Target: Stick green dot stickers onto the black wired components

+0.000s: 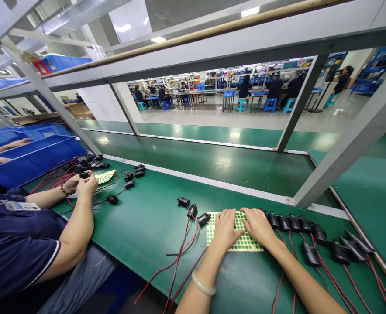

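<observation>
Low in the middle of the frame, both hands lie flat on a sheet of green dot stickers (pixel 245 242) that rests on the green table (pixel 153 218). The left hand (pixel 224 231) presses on the sheet's left part with its fingers stretched out and gripping nothing; a pale bracelet (pixel 204 285) circles that wrist. The right hand (pixel 257 226) rests on the sheet's upper right part, fingers loosely curled down onto the dots, with nothing held that can be seen. Just left of the sheet lie three black plugs (pixel 193 209) with red and black wires. To the right runs a row of black plugs (pixel 298 224). At the left of the frame a co-worker's hands (pixel 81 183) hold a small black part.
</observation>
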`<state>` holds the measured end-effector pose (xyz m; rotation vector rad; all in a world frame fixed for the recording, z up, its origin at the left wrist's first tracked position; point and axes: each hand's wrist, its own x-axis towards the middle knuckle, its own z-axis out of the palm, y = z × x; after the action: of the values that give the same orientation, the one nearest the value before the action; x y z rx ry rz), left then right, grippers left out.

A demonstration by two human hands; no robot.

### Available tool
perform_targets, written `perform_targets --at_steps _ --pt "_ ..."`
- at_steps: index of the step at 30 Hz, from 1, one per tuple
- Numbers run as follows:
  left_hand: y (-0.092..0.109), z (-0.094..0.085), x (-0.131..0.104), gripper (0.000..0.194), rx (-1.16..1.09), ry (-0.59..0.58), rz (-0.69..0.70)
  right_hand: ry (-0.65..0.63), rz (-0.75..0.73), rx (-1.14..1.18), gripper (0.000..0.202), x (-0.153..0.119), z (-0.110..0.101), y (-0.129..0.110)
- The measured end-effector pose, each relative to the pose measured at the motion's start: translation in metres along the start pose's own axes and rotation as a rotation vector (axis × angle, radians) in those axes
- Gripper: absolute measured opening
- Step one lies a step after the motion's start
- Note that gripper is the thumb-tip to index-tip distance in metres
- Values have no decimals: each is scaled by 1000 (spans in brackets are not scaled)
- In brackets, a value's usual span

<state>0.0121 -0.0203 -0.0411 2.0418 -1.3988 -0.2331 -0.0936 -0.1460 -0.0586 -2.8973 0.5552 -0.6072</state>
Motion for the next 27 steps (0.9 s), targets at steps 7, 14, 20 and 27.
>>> perform_targets --at_steps 7,14,20,27 --pt "-8 -6 11 27 -146 45 27 4 -17 109 18 3 -8 -3" --pt "-15 -5 20 19 -215 41 -32 28 -47 149 22 4 -11 -4" --pt "-19 -5 21 24 -256 15 -89 107 -94 116 23 4 -11 -5" --pt "-17 -5 20 26 -261 13 -135 176 -194 45 22 4 -18 -14"
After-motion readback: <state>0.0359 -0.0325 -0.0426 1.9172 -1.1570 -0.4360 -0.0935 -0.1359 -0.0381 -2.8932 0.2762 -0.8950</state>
